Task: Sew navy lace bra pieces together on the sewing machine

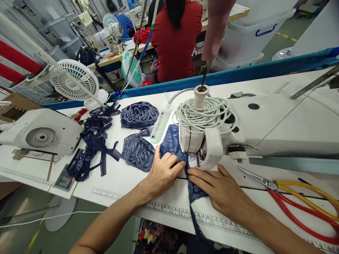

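A dark blue lace piece [173, 143] lies on the white table under the head of a white sewing machine [209, 141]. My left hand [162, 173] rests on the lace left of the needle, fingers curled and pressing the fabric flat. Just right of it, my right hand [221, 188] lies flat with fingers stretched toward the needle, holding down the lace edge and a dark strap [194, 197] that runs off the table's front edge.
Dark lace cups [139, 114] and a heap of navy straps [92, 141] lie to the left. Scissors with red and yellow handles [291, 194] lie at the right. A coiled white cord [205, 113] sits on the machine. A small fan [74, 79] stands far left; a person in red sits beyond.
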`<state>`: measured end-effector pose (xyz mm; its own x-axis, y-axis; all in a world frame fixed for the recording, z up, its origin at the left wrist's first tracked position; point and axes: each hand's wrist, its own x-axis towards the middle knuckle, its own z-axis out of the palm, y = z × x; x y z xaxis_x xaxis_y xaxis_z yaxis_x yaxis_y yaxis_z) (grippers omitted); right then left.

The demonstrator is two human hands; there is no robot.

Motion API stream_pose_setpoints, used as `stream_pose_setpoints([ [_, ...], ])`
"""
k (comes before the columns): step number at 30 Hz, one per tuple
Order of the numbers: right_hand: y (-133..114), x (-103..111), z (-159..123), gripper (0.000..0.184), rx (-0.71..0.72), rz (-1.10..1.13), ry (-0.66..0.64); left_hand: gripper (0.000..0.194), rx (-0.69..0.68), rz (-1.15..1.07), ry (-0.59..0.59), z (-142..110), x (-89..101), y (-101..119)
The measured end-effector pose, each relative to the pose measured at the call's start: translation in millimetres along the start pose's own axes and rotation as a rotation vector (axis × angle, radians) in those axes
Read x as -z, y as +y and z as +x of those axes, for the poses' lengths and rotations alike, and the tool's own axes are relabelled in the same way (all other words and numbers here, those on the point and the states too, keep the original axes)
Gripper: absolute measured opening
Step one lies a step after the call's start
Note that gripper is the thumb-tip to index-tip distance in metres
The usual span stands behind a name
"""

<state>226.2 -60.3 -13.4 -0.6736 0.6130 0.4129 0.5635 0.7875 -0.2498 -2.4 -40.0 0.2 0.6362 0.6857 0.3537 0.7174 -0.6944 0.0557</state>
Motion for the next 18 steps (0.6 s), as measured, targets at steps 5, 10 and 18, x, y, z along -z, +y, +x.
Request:
stream_pose_setpoints([
  [5,1,0,0,0.057,0.014,-0.003,0.017,0.039,0.014,-0.067,-0.063,0,1.1,2],
  [10,4,-6,-6,0.057,0.022,-0.02,-0.006,0.04,0.009,-0.04,-0.055,-4,3.0,13],
  [18,7,-14,-15,0.062,-0.006,-0.061,-0.025,0.041,0.003,-0.012,-0.025,-4,-4.7,16],
])
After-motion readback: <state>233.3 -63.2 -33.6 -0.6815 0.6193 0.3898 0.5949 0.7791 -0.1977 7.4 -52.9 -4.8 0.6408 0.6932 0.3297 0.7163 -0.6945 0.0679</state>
